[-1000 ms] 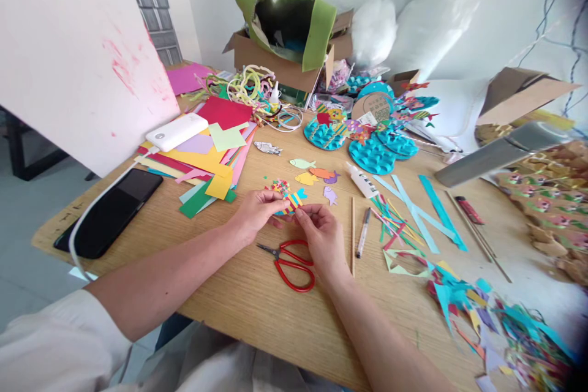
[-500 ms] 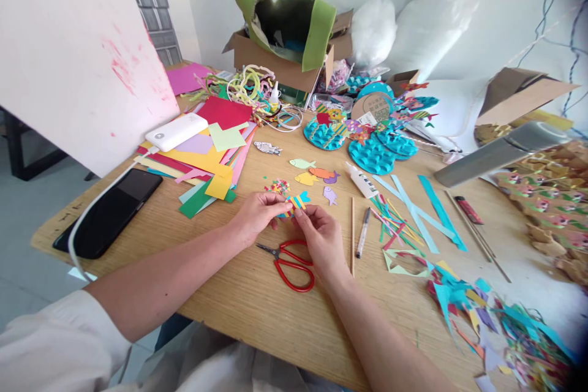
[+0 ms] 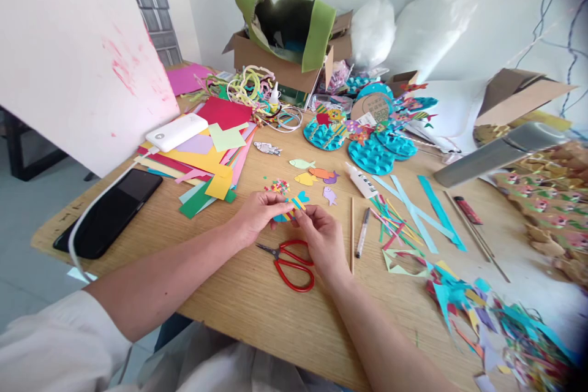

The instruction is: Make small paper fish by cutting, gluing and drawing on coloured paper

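Both hands were closed on one thing: I had the left hand (image 3: 260, 215) and the right hand (image 3: 322, 234) pinching the same small fish (image 3: 298, 202), with almost no gap between thumb and fingers. From far away, I saw it near the middle of my view. It was blue, with yellow and red stripes. Its tail poked up toward one o'clock, and my left fingers hid part of it. I could not tell if it touched the table (image 3: 220, 306).

Counting like a clock around it, the scissors (image 3: 276, 254) lay at six, with red handles. Their blades pointed at nine, and the right hand was just beside one handle. At eleven, near my left hand, was a heap of tiny paper bits (image 3: 278, 185). A green fish (image 3: 302, 163) was at twelve, an orange fish (image 3: 320, 174) at one, and a purple fish (image 3: 329, 196) near three. The glue (image 3: 364, 181) was at two. Close to four I had a stick (image 3: 353, 236) and a pen (image 3: 362, 233), side by side but apart. Thin strips (image 3: 399, 220) lay at three. At ten sat a paper pile (image 3: 218, 180) with a white box (image 3: 177, 131) on top, and a black phone (image 3: 110, 214) was at nine.
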The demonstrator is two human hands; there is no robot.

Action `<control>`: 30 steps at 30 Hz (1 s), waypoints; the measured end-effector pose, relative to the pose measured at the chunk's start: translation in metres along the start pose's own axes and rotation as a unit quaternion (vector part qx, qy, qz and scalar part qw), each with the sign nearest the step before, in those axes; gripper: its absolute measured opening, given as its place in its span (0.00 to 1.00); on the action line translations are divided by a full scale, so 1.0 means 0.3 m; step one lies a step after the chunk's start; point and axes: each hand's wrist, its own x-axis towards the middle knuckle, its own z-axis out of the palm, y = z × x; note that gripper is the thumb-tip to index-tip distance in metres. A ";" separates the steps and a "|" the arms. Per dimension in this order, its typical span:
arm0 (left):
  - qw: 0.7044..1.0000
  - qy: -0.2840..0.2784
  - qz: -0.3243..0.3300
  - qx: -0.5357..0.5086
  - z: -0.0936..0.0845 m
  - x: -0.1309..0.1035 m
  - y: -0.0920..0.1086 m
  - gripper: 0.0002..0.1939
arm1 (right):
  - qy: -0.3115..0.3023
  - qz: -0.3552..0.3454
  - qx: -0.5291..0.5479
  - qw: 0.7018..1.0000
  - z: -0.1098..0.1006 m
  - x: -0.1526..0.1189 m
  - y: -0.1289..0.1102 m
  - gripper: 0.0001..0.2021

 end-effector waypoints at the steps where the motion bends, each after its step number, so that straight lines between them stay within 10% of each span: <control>1: 1.000 0.010 0.001 -0.011 -0.002 0.003 0.000 0.12 | 0.009 -0.005 0.013 1.000 -0.001 -0.001 -0.003 0.18; 7: 0.988 0.035 0.006 -0.151 -0.012 0.023 0.012 0.12 | 0.076 -0.007 0.181 0.980 -0.027 0.010 -0.018 0.22; 17: 0.972 0.057 0.010 -0.227 -0.016 0.023 0.028 0.10 | 0.061 -0.076 0.110 0.989 -0.053 0.031 -0.006 0.27; 30: 0.968 0.068 0.017 -0.240 -0.018 0.025 0.032 0.11 | 0.087 -0.113 0.135 0.981 -0.065 0.023 -0.020 0.09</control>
